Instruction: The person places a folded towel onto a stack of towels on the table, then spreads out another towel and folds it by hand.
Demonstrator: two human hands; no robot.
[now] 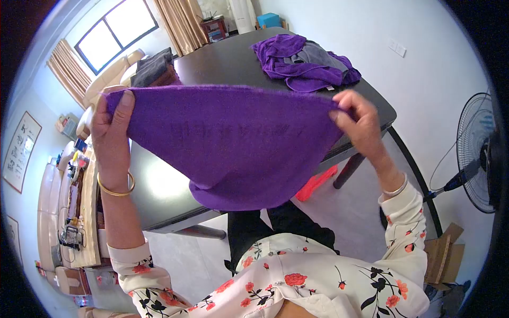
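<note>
A purple towel (238, 138) is stretched between my two hands above the near edge of the dark table. My left hand (112, 114) pinches its left upper corner, thumb on the front. At the right upper corner, my right hand (360, 119) grips the cloth between thumb and fingers. The top edge runs nearly straight, while the lower part sags into a rounded fold. Faint dark lettering shows across the towel, too blurred to read.
On the dark table (222, 58) lie a heap of purple and grey cloths (307, 61) and a stack of dark folded cloths (154, 69). A standing fan (474, 153) is at the right, near cardboard (444, 257). Something red (316, 184) lies under the table.
</note>
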